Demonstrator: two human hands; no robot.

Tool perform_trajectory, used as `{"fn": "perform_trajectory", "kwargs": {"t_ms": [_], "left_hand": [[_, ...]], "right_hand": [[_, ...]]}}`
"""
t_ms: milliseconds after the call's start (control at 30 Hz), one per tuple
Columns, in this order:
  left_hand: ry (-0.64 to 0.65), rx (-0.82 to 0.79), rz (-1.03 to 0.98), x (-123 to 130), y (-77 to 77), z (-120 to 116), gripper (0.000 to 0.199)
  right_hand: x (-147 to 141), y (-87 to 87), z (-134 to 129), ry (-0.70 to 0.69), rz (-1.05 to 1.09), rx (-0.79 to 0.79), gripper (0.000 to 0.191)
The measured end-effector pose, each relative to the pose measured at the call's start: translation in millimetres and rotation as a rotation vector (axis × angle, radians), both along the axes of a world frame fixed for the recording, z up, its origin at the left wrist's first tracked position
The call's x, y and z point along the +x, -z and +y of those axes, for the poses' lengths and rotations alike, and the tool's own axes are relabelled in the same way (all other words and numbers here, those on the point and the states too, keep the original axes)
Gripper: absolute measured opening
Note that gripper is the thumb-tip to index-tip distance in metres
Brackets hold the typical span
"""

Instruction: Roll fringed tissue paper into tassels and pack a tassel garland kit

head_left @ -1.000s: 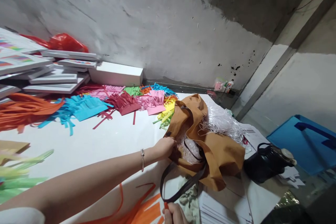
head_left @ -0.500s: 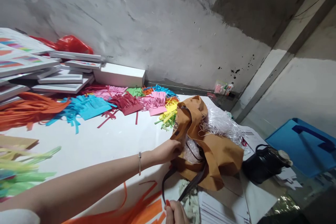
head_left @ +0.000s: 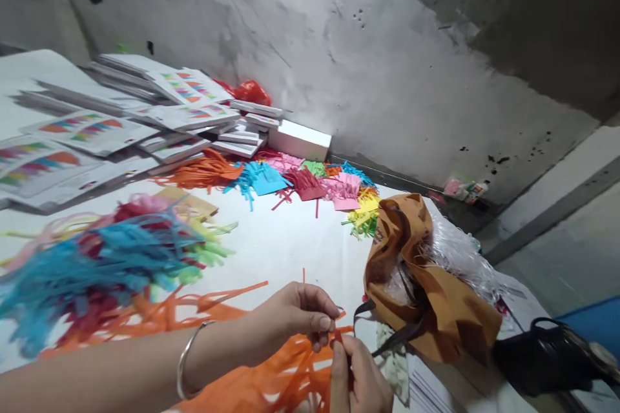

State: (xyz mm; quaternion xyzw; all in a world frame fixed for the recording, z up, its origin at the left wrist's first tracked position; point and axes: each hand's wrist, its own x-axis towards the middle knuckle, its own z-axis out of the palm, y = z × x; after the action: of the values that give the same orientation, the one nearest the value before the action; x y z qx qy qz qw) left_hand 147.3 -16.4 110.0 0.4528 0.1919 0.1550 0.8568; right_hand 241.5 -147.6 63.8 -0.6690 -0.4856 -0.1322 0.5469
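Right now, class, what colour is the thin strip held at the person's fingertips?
The thin strip is orange, seen best in the head view.

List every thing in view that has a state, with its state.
Left hand: grip closed on orange strip
Right hand: grip closed on orange strip
Orange strip: pinched by both hands
Orange fringe: spread loosely
Blue fringe: heaped
Brown bag: open, slumped
Printed packets: stacked unevenly
White box: no opening visible

Hands point(head_left: 285, 319) point(head_left: 363, 374) close together (both curled)
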Motion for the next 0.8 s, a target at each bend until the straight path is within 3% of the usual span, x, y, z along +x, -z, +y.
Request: {"fn": "perform_trajectory", "kwargs": {"t_ms": [200, 367, 600, 700, 800], "left_hand": [[-0.206, 0.081, -0.037, -56.8, 8.1, -3.3, 0.032], [-0.309, 0.223, -0.098, -94.0, 12.5, -5.4, 0.012], [-0.293, 0.579, 0.003, -134.1, 7.7, -3.9, 0.006], [-0.335, 0.546, 0.031, -141.5, 9.2, -3.3, 0.008], [-0.258, 0.387, 0.042, -142.9, 14.8, -2.6, 0.008]], "right_hand": [[-44.9, -10.8, 11.5, -0.112, -0.060, -0.075, 0.020], [-64.9, -9.9, 20.0, -0.247, -0.129, -0.120, 0.025], [-86.6, -22.6, 23.5, -0.428, -0.001, -0.254, 0.034], [-90.7, -22.4, 22.4, -0.413, 0.043, -0.281, 0.036], [-90.8, -18.4, 22.3, -0.462, 0.027, -0.338, 0.039]]}}
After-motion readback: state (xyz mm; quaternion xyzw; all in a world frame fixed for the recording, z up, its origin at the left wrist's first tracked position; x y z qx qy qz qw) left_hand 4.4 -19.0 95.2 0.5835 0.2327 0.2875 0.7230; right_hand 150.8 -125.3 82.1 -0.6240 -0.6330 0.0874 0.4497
